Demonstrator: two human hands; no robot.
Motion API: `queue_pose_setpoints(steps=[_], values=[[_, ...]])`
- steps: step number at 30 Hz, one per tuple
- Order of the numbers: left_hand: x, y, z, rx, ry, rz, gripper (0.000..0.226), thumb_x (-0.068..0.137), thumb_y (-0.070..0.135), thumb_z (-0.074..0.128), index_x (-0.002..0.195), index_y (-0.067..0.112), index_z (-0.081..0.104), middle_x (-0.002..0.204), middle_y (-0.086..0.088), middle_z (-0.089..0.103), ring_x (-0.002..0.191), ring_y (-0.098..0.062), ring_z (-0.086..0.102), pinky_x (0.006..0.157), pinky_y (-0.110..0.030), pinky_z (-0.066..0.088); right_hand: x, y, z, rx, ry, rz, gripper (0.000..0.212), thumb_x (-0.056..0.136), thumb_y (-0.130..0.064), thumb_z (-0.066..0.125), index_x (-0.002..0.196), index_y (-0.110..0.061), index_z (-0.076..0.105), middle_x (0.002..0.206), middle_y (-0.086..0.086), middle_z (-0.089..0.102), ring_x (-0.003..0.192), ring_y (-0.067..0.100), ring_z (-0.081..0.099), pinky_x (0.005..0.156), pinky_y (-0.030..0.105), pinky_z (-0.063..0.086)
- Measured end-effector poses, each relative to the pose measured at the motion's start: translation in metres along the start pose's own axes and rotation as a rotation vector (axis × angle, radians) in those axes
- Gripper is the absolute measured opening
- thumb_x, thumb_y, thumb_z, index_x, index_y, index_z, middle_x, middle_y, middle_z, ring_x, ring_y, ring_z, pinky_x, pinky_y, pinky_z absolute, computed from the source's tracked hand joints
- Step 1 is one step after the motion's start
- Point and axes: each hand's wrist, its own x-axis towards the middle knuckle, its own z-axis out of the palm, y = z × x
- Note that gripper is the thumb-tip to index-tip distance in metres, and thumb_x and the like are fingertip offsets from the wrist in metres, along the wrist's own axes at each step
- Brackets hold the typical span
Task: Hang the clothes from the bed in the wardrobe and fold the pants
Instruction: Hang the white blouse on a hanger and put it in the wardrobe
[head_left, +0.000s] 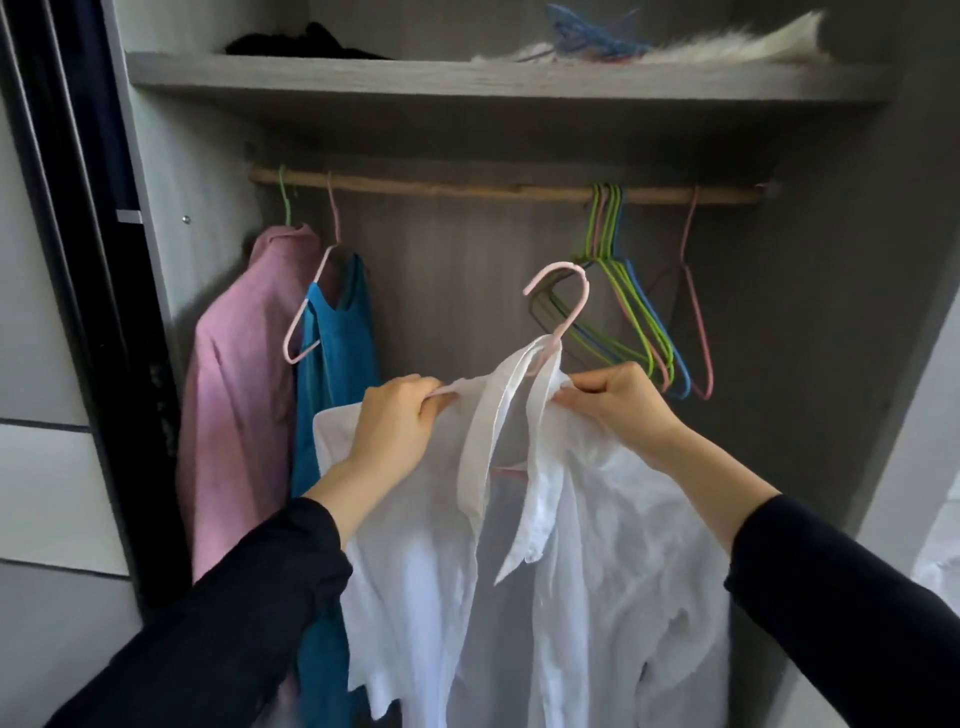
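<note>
A white shirt (597, 545) hangs on a pink hanger (566, 296) that I hold up in front of the open wardrobe, below the wooden rail (467, 187). My left hand (400, 421) grips the shirt's left shoulder together with the hanger arm. My right hand (618, 400) pinches the fabric at the collar's right side. The hanger's hook points up and left, free of the rail. On the rail's left end hang a pink garment (239, 374) and a teal top (337, 353).
Several bare hangers (628, 312), green, blue and pink, hang bunched at the rail's right end. The grey shelf (467, 78) above carries dark clothing, loose hangers and white fur. A dark sliding door frame (78, 260) stands at the left.
</note>
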Motion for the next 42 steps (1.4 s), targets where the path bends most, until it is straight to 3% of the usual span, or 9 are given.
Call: queue_pose_setpoints(steps=[9,13,16,18,22,25,30,35,42], values=[[0.008,-0.003,-0.003,-0.102,0.106,-0.069,0.017,0.092,0.018,0.06,0.091,0.011,0.076,0.078,-0.009,0.067,0.074,-0.026,0.06,0.07,-0.04,0.047,-0.015,-0.001,-0.032,-0.238,-0.123,0.016,0.013,0.076,-0.015,0.08,0.088,-0.021,0.08,0.079,0.004,0.076,0.07,0.01,0.066,0.074,0.041,0.056],[0.006,-0.003,-0.001,-0.133,0.086,-0.088,0.016,0.091,0.018,0.063,0.091,0.01,0.076,0.081,-0.007,0.068,0.076,-0.023,0.061,0.067,-0.033,0.044,-0.012,-0.019,-0.031,-0.215,-0.263,-0.039,0.025,0.077,-0.009,0.077,0.101,-0.017,0.076,0.087,-0.002,0.076,0.082,0.014,0.072,0.081,0.03,0.058],[0.008,0.002,0.006,-0.152,0.09,-0.063,0.017,0.091,0.018,0.063,0.085,0.007,0.075,0.074,-0.011,0.066,0.071,-0.027,0.059,0.065,-0.039,0.045,0.003,-0.033,-0.008,-0.332,-0.237,-0.084,0.013,0.083,-0.016,0.072,0.083,-0.003,0.069,0.072,0.005,0.067,0.064,0.015,0.061,0.064,0.032,0.049],[0.007,-0.002,0.01,-0.109,0.087,-0.069,0.018,0.092,0.023,0.062,0.088,0.011,0.074,0.076,-0.009,0.065,0.077,-0.028,0.058,0.071,-0.04,0.045,0.014,-0.035,0.0,-0.422,-0.189,-0.038,0.025,0.085,-0.016,0.066,0.073,0.004,0.057,0.064,0.009,0.049,0.058,0.017,0.045,0.057,0.032,0.036],[-0.003,-0.045,0.019,0.182,-0.272,-0.305,0.039,0.093,0.037,0.057,0.13,0.026,0.053,0.121,-0.006,0.058,0.115,-0.031,0.048,0.098,-0.05,0.039,0.032,-0.027,-0.005,-0.323,-0.017,0.129,0.017,0.081,-0.01,0.065,0.069,-0.006,0.055,0.064,0.009,0.044,0.056,0.019,0.041,0.053,0.028,0.031],[-0.004,-0.062,0.03,0.076,-0.382,-0.431,0.056,0.093,0.031,0.056,0.145,0.021,0.036,0.14,-0.013,0.046,0.128,-0.033,0.041,0.105,-0.041,0.037,0.045,-0.02,-0.004,-0.34,0.038,0.235,0.01,0.078,-0.008,0.068,0.071,-0.004,0.063,0.061,0.009,0.048,0.053,0.019,0.044,0.049,0.026,0.032],[0.048,-0.049,0.027,-0.032,-0.292,-0.254,0.043,0.089,0.015,0.053,0.131,0.019,0.053,0.131,-0.006,0.055,0.119,-0.022,0.052,0.094,-0.029,0.043,0.079,-0.037,0.013,-0.199,0.146,0.282,0.021,0.076,-0.012,0.07,0.062,-0.004,0.057,0.058,0.008,0.046,0.052,0.021,0.043,0.052,0.026,0.034],[0.128,-0.062,0.003,0.126,-0.208,-0.122,0.048,0.088,0.013,0.054,0.136,0.016,0.049,0.144,-0.007,0.042,0.133,-0.026,0.036,0.105,-0.04,0.039,0.136,-0.067,0.044,-0.052,0.191,0.265,0.017,0.086,-0.019,0.062,0.086,-0.005,0.053,0.074,0.008,0.049,0.061,0.02,0.045,0.049,0.026,0.03],[0.244,-0.108,-0.044,0.316,-0.085,0.03,0.061,0.089,0.022,0.056,0.145,0.018,0.033,0.152,-0.007,0.026,0.141,-0.029,0.02,0.11,-0.045,0.032,0.229,-0.117,0.08,0.004,0.321,0.2,0.018,0.092,-0.019,0.051,0.074,-0.014,0.051,0.075,0.008,0.053,0.068,0.024,0.053,0.06,0.03,0.041]])
